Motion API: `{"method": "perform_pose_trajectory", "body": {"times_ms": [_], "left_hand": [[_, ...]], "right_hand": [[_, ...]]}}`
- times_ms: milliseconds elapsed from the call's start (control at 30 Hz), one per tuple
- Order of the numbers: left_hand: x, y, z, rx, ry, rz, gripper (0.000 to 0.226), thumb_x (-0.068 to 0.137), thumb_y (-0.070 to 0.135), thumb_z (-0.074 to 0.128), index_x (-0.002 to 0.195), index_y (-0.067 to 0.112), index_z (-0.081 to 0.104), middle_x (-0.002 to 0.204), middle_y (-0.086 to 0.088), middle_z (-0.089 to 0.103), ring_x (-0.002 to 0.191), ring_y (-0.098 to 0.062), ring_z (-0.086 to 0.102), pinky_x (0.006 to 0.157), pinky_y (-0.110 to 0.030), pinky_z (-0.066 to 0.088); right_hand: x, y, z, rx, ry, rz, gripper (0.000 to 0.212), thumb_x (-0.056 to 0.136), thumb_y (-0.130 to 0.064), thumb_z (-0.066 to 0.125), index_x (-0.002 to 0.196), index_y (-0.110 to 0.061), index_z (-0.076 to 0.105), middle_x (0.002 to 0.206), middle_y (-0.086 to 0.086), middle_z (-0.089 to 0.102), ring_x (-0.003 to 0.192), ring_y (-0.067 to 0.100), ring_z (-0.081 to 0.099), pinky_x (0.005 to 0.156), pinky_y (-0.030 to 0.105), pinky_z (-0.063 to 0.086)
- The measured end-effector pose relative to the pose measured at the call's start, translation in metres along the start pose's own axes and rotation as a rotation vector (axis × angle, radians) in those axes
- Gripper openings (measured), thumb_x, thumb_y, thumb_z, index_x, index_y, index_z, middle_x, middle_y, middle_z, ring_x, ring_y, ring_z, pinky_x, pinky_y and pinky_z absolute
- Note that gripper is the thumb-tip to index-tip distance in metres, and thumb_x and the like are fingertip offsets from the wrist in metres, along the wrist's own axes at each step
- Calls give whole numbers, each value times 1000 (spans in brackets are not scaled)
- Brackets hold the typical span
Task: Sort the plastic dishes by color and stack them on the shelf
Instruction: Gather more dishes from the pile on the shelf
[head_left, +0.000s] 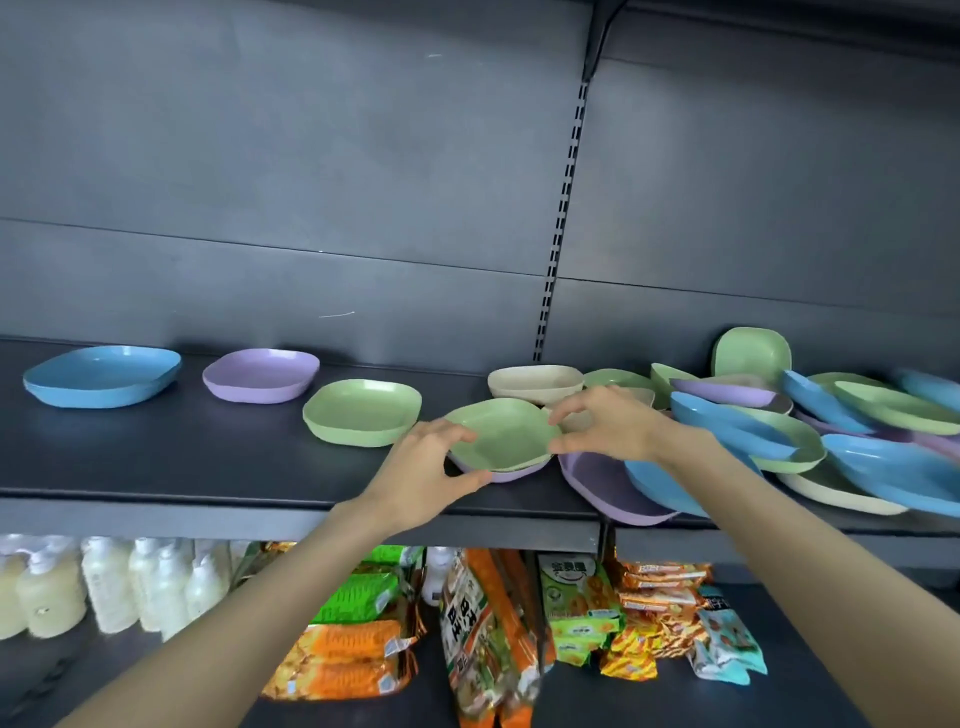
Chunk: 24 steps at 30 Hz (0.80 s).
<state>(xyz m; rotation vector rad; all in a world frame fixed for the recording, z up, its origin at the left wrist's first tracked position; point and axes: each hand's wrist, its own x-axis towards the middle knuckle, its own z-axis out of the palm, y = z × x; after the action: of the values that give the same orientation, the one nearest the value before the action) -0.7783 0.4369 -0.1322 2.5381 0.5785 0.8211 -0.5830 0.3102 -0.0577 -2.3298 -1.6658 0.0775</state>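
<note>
Shelf (182, 457), dark metal, bears green dish (506, 439) clasped by left grip (421, 467) and right grip (608, 423).

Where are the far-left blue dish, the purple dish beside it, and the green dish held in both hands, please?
blue dish (101, 371), head view, its inner floor.
purple dish (260, 370), head view, its inner floor.
held green dish (501, 434), head view, centre of its inner floor.

Lone dishes (260, 382) left on shelf (156, 462), pile (831, 441) right, snacks (582, 608) beneath
</note>
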Motion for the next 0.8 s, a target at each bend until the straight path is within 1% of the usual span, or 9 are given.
{"method": "perform_pose_trajectory", "body": {"times_ms": [100, 167, 333, 433, 500, 600, 667, 733, 800], "left_hand": [[-4, 4, 9, 2, 18, -33, 51, 80, 38, 73, 123, 13, 61, 127, -1, 59, 121, -17, 48, 103, -29, 36], [-3, 6, 12, 18, 34, -30, 45, 80, 35, 74, 117, 12, 64, 122, -1, 62, 116, -17, 51, 100, -27, 38], [-4, 6, 14, -35, 31, 3, 13, 81, 23, 74, 86, 11, 73, 84, 3, 69, 83, -16, 60, 80, -29, 46], [-3, 7, 13, -17, 36, 22, 10, 81, 19, 74, 82, 10, 73, 78, 6, 66, 78, -14, 58, 75, -21, 42], [-1, 7, 11, -12, 43, 1, 10, 82, 18, 74, 86, 9, 73, 82, 3, 67, 83, -16, 59, 78, -23, 43], [0, 9, 9, 0, 45, -60, 19, 80, 19, 75, 95, 8, 72, 92, -2, 69, 90, -18, 59, 84, -27, 44], [-1, 9, 9, 15, 68, -62, 27, 78, 20, 76, 100, 6, 70, 101, -4, 67, 98, -19, 59, 86, -21, 40], [-3, 11, 7, 15, 122, -74, 34, 80, 23, 75, 108, 7, 68, 119, -5, 60, 113, -18, 53, 92, -14, 31], [-4, 11, 3, -30, 199, -117, 35, 82, 26, 72, 114, 11, 66, 131, -5, 50, 124, -17, 47, 102, -18, 30]], "right_hand": [[1, 5, 2, 16, -57, -65, 40, 76, -40, 76, 111, -23, 69, 121, -5, 64, 116, 16, 53, 102, 31, 40], [3, 5, 5, -5, -84, -105, 36, 74, -41, 76, 106, -25, 71, 115, -2, 66, 109, 19, 56, 99, 36, 42], [8, 5, 12, -29, -93, -210, 12, 81, -27, 72, 92, -22, 76, 93, -9, 71, 89, 9, 59, 79, 23, 40], [9, 7, 13, 8, -68, -250, 6, 83, -20, 71, 84, -18, 76, 77, -11, 68, 75, 6, 58, 72, 20, 40], [9, 8, 14, 44, -47, -264, 5, 82, -16, 71, 82, -14, 76, 73, -9, 66, 70, 5, 56, 69, 20, 41], [9, 8, 14, 95, -19, -284, 5, 83, -14, 71, 82, -11, 75, 75, -5, 68, 71, 7, 57, 74, 24, 47], [9, 7, 14, 141, 26, -298, 4, 83, -13, 71, 81, -10, 75, 76, -5, 67, 70, 6, 57, 74, 25, 48], [7, 5, 13, 185, 83, -321, 5, 83, -12, 71, 80, -12, 75, 71, -9, 64, 63, 1, 53, 69, 20, 44], [6, 2, 11, 219, 141, -320, 6, 83, -12, 71, 80, -13, 75, 62, -16, 58, 56, 0, 48, 62, 15, 37]]}}
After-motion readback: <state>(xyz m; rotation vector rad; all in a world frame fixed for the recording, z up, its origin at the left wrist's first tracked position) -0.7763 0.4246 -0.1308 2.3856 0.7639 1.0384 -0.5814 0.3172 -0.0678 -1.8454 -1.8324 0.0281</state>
